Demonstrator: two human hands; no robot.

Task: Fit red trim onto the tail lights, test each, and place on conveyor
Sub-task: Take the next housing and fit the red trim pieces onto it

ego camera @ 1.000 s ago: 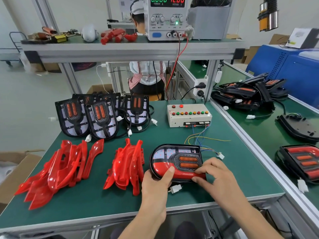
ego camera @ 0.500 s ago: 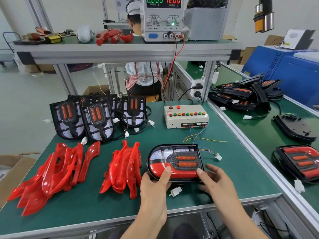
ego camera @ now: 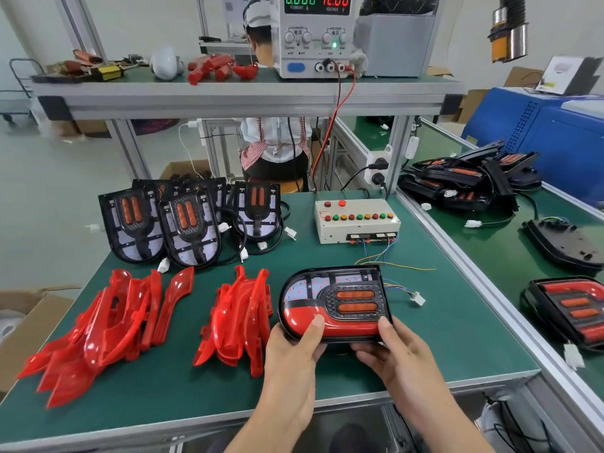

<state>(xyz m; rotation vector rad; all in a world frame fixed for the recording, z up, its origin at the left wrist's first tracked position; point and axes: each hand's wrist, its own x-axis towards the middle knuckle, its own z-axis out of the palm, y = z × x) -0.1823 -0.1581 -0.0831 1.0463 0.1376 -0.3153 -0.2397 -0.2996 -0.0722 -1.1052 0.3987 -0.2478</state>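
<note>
Left grip: the left hand (ego camera: 294, 351) holds the near left end of the tail light (ego camera: 333, 302), thumb curled over the top of the red trim (ego camera: 330, 325), fingers hidden beneath.
Right grip: the right hand (ego camera: 395, 354) holds the near right corner of the same unit, thumb on its top edge, fingers curled underneath.
Why held so: both thumbs bear on the trim along the near edge, probably to seat it into the black housing; the grip from both ends steadies the unit, which seems slightly raised off the surface (ego camera: 425, 348).
Task thing: the tail light sits at the near middle of the surface, its two orange lenses facing up, trim covering only its near strip.
Test lead: a white connector (ego camera: 418, 297) on coloured wires lies just right of the unit, unplugged from it, so testing looks not yet done.
Tester: a cream button box (ego camera: 356, 220) stands farther back, wires running from its front toward the unit.
Trim supply: two heaps of loose red trims, one (ego camera: 238, 322) just left of the hands, a bigger one (ego camera: 108, 328) at far left, within easy reach.
Untrimmed units: black tail lights (ego camera: 186, 223) lean upright in a row at the far left.
Conveyor: the green belt (ego camera: 490, 243) on the right carries a trimmed unit (ego camera: 572, 312) near and a pile of dark housings (ego camera: 467, 181) farther away.
Containers: an open cardboard box (ego camera: 29, 308) sits on the floor at left; its contents are too blurred to tell.
</note>
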